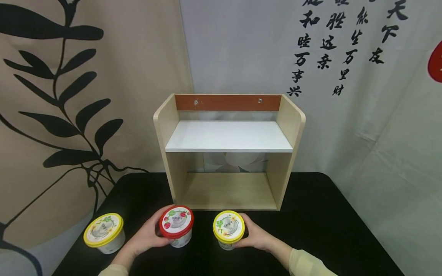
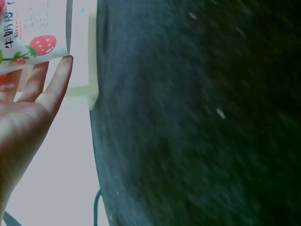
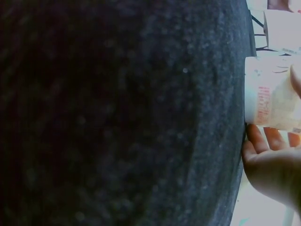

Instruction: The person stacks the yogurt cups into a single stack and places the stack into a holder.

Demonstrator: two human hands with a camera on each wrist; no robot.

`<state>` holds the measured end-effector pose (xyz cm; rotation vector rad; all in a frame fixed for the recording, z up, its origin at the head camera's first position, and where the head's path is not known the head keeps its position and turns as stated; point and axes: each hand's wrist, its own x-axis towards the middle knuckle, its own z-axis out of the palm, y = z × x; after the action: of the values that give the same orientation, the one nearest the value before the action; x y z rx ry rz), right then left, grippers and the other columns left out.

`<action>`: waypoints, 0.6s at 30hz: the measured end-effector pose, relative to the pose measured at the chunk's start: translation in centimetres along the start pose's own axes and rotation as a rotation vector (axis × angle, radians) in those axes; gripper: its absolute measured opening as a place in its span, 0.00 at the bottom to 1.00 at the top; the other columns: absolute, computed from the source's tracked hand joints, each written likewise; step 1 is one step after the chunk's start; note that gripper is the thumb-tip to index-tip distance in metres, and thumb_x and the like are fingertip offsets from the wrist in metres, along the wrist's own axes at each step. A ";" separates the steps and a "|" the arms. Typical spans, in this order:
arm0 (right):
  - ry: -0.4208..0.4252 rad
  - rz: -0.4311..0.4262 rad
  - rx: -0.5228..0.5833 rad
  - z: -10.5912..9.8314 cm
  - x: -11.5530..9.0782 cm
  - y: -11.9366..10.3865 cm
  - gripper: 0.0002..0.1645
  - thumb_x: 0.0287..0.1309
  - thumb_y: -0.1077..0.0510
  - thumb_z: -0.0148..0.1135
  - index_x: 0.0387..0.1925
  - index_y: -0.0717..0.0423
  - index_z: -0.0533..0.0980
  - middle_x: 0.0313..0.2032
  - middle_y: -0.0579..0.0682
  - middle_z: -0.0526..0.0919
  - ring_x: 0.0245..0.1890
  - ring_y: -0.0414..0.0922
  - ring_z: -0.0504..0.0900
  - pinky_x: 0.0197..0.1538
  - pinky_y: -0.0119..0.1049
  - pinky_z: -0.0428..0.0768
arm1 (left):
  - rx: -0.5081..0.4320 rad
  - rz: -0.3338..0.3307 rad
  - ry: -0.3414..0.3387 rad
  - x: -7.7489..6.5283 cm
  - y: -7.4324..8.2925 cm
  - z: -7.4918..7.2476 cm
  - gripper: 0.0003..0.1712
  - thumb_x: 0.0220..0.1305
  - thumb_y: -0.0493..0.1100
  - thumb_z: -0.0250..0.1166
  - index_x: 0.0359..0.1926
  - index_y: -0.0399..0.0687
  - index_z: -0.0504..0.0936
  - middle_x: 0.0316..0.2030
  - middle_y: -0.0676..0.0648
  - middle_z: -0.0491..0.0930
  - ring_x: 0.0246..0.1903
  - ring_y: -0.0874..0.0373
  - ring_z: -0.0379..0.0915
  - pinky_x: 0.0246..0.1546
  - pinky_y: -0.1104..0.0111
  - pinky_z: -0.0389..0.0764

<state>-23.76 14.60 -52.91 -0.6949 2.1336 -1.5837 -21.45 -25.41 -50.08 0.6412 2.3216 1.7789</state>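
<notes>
My left hand (image 1: 150, 232) grips a red-lidded yogurt cup (image 1: 176, 221) with strawberries on its lid, fingers and thumb around its left side. The left wrist view shows the strawberry print on that cup's wall (image 2: 35, 28) above the fingers. To the right, my right hand (image 1: 256, 236) holds a yellow-lidded yogurt cup (image 1: 228, 227) from its right side. In the right wrist view, fingers curve around that cup's pale wall (image 3: 268, 96). A second yellow-lidded yogurt cup (image 1: 104, 232) stands untouched at the left, beside my left forearm.
A small wooden shelf unit (image 1: 228, 191) stands on the black table (image 1: 321, 226) behind the cups. It has a white upper board (image 1: 229, 136), a pale bottom board and a brown back rail. Printed curtains hang behind the table.
</notes>
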 end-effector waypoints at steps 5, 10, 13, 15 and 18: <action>-0.002 0.001 0.003 0.0 0.0 0.0 0.53 0.49 0.59 0.77 0.70 0.59 0.55 0.65 0.57 0.65 0.65 0.57 0.63 0.66 0.68 0.58 | -0.009 0.058 -0.009 0.9 0.7 0.7 0.51 0.51 0.36 0.74 0.73 0.47 0.57 0.66 0.38 0.65 0.60 0.59 0.68 0.55 0.60 0.76; 0.004 0.013 0.004 -0.1 0.0 -0.1 0.53 0.49 0.59 0.77 0.70 0.58 0.55 0.64 0.56 0.65 0.65 0.58 0.63 0.66 0.68 0.58 | -0.005 0.086 -0.004 1.6 1.5 1.7 0.52 0.50 0.38 0.75 0.73 0.50 0.57 0.65 0.40 0.65 0.60 0.58 0.68 0.55 0.58 0.76; 0.002 0.008 0.004 0.0 0.0 -0.2 0.53 0.49 0.59 0.77 0.70 0.58 0.54 0.64 0.56 0.65 0.65 0.58 0.63 0.66 0.68 0.58 | -0.022 0.096 -0.007 2.0 2.0 2.2 0.53 0.50 0.37 0.75 0.74 0.49 0.56 0.66 0.40 0.64 0.61 0.57 0.68 0.55 0.57 0.77; -0.002 0.000 0.004 0.0 0.0 -0.2 0.53 0.49 0.60 0.77 0.70 0.58 0.54 0.64 0.56 0.65 0.65 0.57 0.63 0.66 0.68 0.58 | -0.032 0.103 -0.007 2.3 2.4 2.6 0.54 0.49 0.36 0.75 0.74 0.48 0.56 0.66 0.40 0.64 0.61 0.56 0.67 0.54 0.58 0.77; -0.006 -0.012 0.003 0.1 0.0 -0.2 0.53 0.49 0.60 0.77 0.70 0.59 0.55 0.64 0.56 0.65 0.65 0.57 0.63 0.65 0.68 0.57 | -0.049 0.125 -0.015 2.9 2.9 3.1 0.55 0.50 0.35 0.75 0.75 0.45 0.54 0.66 0.38 0.64 0.61 0.52 0.67 0.54 0.58 0.78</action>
<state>-23.69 14.43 -52.72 -0.7115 2.1266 -1.5885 -22.18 -20.90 -47.81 0.8045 2.2667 1.8700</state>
